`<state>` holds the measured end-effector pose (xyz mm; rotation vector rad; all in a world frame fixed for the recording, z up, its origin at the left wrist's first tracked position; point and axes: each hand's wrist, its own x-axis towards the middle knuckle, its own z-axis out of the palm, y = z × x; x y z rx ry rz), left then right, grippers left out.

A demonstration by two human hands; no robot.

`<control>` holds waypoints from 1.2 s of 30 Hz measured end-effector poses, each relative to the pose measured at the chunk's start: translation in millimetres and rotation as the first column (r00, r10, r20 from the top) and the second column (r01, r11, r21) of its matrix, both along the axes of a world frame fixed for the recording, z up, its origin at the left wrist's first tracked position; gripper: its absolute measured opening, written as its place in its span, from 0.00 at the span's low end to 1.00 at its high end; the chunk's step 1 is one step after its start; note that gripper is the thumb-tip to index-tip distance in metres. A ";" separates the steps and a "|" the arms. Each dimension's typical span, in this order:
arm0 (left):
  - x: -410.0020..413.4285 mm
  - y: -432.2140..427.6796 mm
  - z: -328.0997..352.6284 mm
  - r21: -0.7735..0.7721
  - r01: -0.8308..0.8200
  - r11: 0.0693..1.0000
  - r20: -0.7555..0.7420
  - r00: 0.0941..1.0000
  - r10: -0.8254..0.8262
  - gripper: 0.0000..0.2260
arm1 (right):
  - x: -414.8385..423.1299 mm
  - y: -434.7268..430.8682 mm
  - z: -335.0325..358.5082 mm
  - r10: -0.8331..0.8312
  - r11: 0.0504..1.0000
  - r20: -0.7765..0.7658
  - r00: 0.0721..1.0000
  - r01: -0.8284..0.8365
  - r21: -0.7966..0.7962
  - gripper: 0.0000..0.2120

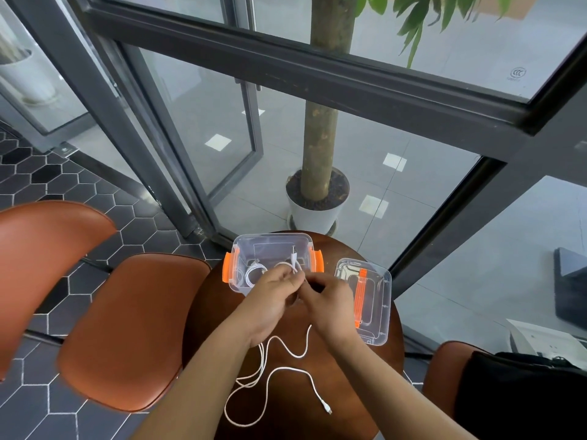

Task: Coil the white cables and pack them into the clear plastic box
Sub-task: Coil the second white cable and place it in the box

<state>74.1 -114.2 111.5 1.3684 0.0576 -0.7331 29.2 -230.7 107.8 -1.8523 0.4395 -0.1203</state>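
Nearest you, the slack of a long white cable [287,371] lies in loose loops on the round dark brown wooden table [374,382], with its plug end resting on the wood toward your right. The cable rises from there to your hands, which meet just above the table. Your left hand [272,300] has its fingers curled around the cable, and your right hand [330,302] pinches it close beside the left. A short loop sticks out past your knuckles, over the clear plastic box [242,247] with orange side latches. The box stands open just beyond your hands, and a coiled white cable [252,274] already lies in its left part. The clear plastic lid [382,308] with an orange strip lies flat to the right of the box. A brown leather chair seat [133,328] stands to the left of the table, and beyond the table is a white pot [313,214] holding a tree trunk.
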 end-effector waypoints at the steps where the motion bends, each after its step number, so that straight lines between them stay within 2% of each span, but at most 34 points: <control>1: -1.7 -1.3 1.2 0.003 0.012 1.000 0.011 1.000 -0.012 0.14 | 0.3 -0.1 0.7 -0.017 1.000 0.010 1.000 0.017 -0.003 0.10; 4: -3.3 -5.4 8.3 -0.055 -0.028 0.998 -0.028 0.999 0.026 0.11 | 0.0 0.5 3.1 -0.022 0.999 0.052 0.998 0.021 0.031 0.11; 7: 4.8 -4.3 9.4 -0.230 -0.167 0.959 -0.237 0.965 0.111 0.17 | -2.1 3.7 2.7 0.044 0.999 0.087 0.995 -0.043 -0.018 0.06; 9: 5.3 -4.9 7.9 -0.259 -0.202 0.945 -0.286 0.950 0.124 0.18 | -1.8 3.8 0.6 0.067 0.996 0.079 0.995 -0.062 -0.061 0.06; 11: -0.8 -8.6 6.2 -0.184 -0.167 0.969 -0.228 0.966 0.123 0.16 | -1.6 2.0 -0.9 0.052 0.997 0.086 0.995 -0.047 -0.065 0.10; 13: -6.2 -13.3 7.1 0.006 -0.062 0.998 -0.075 0.995 0.063 0.16 | -1.6 -0.8 -3.5 0.014 0.998 0.071 0.997 -0.010 -0.061 0.16; 15: -11.2 -15.9 4.8 0.207 0.030 0.978 0.056 0.998 -0.042 0.14 | -2.4 -1.3 -9.5 -0.027 0.997 0.051 0.998 0.030 -0.068 0.17; 16: -12.8 -18.0 5.9 0.240 0.045 0.970 0.073 0.995 -0.064 0.14 | -2.4 -0.6 -12.6 -0.045 0.995 0.050 0.998 0.049 -0.085 0.16; 18: -13.2 -22.3 8.9 0.153 -0.011 0.988 0.023 1.000 0.007 0.17 | -1.9 2.1 -18.1 -0.061 0.987 0.093 0.994 0.073 -0.141 0.14; 19: -11.2 -24.1 11.3 0.052 -0.101 0.994 -0.067 0.992 0.104 0.17 | -2.0 3.5 -20.0 -0.051 0.980 0.129 0.990 0.075 -0.187 0.13; 21: -3.9 -25.4 15.5 -0.147 -0.306 0.940 -0.313 0.916 0.249 0.18 | -2.1 4.0 -22.3 0.011 0.951 0.213 0.977 0.056 -0.304 0.08; 22: 0.3 -24.5 16.9 -0.203 -0.374 0.905 -0.399 0.876 0.272 0.19 | -1.9 2.5 -23.3 0.057 0.932 0.253 0.966 0.039 -0.360 0.06; 24: 2.8 -22.2 18.8 -0.271 -0.421 0.866 -0.459 0.847 0.268 0.17 | -0.2 -3.8 -24.8 0.151 0.891 0.323 0.934 0.013 -0.454 0.04; 27: -4.1 -19.3 24.3 -0.308 -0.295 0.905 -0.375 0.911 0.170 0.09 | 7.1 -17.9 -24.4 0.231 0.836 0.380 0.896 0.017 -0.548 0.07; 29: -8.4 -12.2 25.1 -0.343 -0.140 0.929 -0.252 0.966 0.053 0.10 | 14.0 -29.7 -23.9 0.221 0.818 0.366 0.904 0.033 -0.574 0.08; 31: -8.4 -1.3 23.5 -0.359 -0.108 0.927 -0.255 0.967 0.014 0.14 | 18.8 -42.8 -22.7 0.192 0.805 0.362 0.912 0.065 -0.589 0.04; 33: -7.7 4.2 23.7 -0.254 -0.130 0.958 -0.284 0.957 0.055 0.19 | 20.4 -53.0 -19.4 0.193 0.781 0.375 0.907 0.089 -0.618 0.03; 36: -4.1 -2.6 24.4 -0.067 -0.198 0.978 -0.238 0.955 0.177 0.16 | 18.3 -53.3 -16.4 0.270 0.739 0.406 0.873 0.083 -0.668 0.03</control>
